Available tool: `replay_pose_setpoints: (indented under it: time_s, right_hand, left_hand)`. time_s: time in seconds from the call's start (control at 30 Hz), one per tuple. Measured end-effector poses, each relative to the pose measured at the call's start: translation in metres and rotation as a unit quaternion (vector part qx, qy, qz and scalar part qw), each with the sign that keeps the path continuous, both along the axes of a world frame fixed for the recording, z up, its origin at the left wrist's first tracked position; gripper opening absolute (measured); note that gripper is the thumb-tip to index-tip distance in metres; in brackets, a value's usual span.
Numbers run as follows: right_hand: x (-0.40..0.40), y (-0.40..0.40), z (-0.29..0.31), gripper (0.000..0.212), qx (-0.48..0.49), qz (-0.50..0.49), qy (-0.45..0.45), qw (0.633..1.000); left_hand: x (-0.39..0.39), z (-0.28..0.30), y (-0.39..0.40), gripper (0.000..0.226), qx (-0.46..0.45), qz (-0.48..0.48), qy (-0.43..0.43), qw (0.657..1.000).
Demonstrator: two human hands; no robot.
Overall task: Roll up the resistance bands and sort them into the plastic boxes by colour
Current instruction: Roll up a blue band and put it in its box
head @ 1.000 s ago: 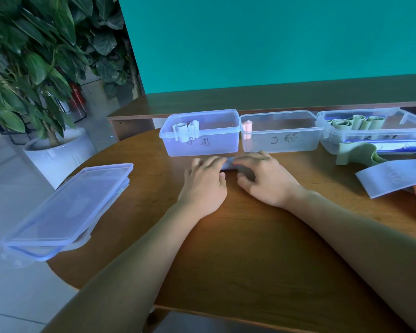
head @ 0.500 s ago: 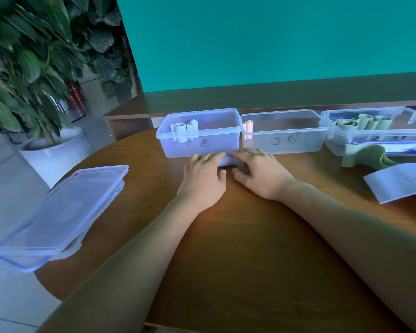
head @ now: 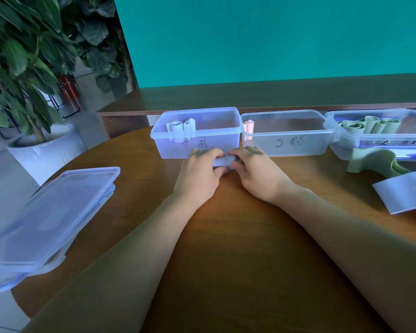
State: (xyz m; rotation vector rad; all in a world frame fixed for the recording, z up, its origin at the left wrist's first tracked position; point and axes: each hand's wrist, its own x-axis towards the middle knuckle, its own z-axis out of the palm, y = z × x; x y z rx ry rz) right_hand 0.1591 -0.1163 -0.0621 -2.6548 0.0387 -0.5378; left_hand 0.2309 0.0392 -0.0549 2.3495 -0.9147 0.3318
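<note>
While the left hand (head: pixel 199 174) and right hand (head: pixel 255 174) pinch a rolled pale blue band (head: pixel 222 162) on the table (head: pixel 226 236), 3 plastic boxes (head: pixel 197 133) line the frame's upper middle

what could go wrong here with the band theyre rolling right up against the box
The rolled band is pinched between both hands, left hand and right hand, tight against the blue box; it may spring loose when released. Pushing forward could shove that box. The lids overhang the table edge and could be knocked off.
</note>
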Motion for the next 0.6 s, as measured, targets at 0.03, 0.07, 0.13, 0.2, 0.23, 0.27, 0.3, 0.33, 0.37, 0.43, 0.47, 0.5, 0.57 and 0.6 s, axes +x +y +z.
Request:
replay_pose_setpoints:
  time_s: [0.03,0.07,0.13,0.2,0.23,0.27,0.3,0.33,0.37,0.43,0.47,0.5,0.57,0.6]
  right_hand:
    - [-0.001,0.000,0.001,0.034,0.012,0.004,-0.006,1.000]
    - [-0.003,0.001,0.003,0.035,0.033,0.007,-0.016,0.999]
    - [-0.008,0.000,0.006,0.034,0.095,0.002,-0.045,0.994]
    - [-0.014,0.000,0.009,0.036,0.161,0.000,-0.067,0.985]
    - [-0.017,0.000,0.010,0.036,0.185,0.006,-0.073,0.980]
    - [-0.020,-0.001,0.011,0.034,0.203,0.014,-0.077,0.976]
    - [-0.022,-0.001,0.012,0.030,0.217,0.022,-0.081,0.973]
    - [-0.025,-0.002,0.014,0.026,0.231,0.029,-0.086,0.969]
    - [-0.027,-0.002,0.017,0.023,0.246,0.035,-0.091,0.964]
    - [-0.029,-0.003,0.023,0.019,0.272,0.042,-0.094,0.957]
    - [-0.030,-0.002,0.027,0.019,0.281,0.042,-0.094,0.954]
    - [-0.029,-0.001,0.030,0.021,0.291,0.044,-0.093,0.951]
    - [-0.027,0.001,0.037,0.025,0.306,0.059,-0.092,0.946]
    - [-0.025,0.002,0.041,0.025,0.304,0.070,-0.092,0.946]
  left_hand:
    - [0.000,0.001,0.001,0.033,0.001,-0.001,-0.003,1.000]
    - [-0.002,0.002,0.001,0.032,0.000,-0.004,-0.003,1.000]
    - [-0.004,0.004,0.002,0.031,-0.002,-0.019,-0.007,1.000]
    - [-0.005,0.005,0.003,0.030,-0.008,-0.033,-0.002,0.999]
    - [-0.005,0.006,0.003,0.029,-0.013,-0.039,0.006,0.999]
    - [-0.006,0.006,0.004,0.027,-0.016,-0.046,0.015,0.999]
    - [-0.006,0.006,0.004,0.025,-0.019,-0.053,0.024,0.998]
    - [-0.006,0.006,0.005,0.022,-0.023,-0.060,0.033,0.997]
    - [-0.007,0.006,0.005,0.020,-0.029,-0.067,0.044,0.996]
    - [-0.008,0.006,0.006,0.018,-0.044,-0.083,0.062,0.994]
    - [-0.008,0.007,0.008,0.018,-0.053,-0.090,0.067,0.992]
    - [-0.007,0.008,0.009,0.017,-0.064,-0.096,0.072,0.991]
    - [-0.006,0.011,0.013,0.015,-0.086,-0.104,0.085,0.987]
    - [-0.005,0.013,0.015,0.015,-0.094,-0.109,0.092,0.985]
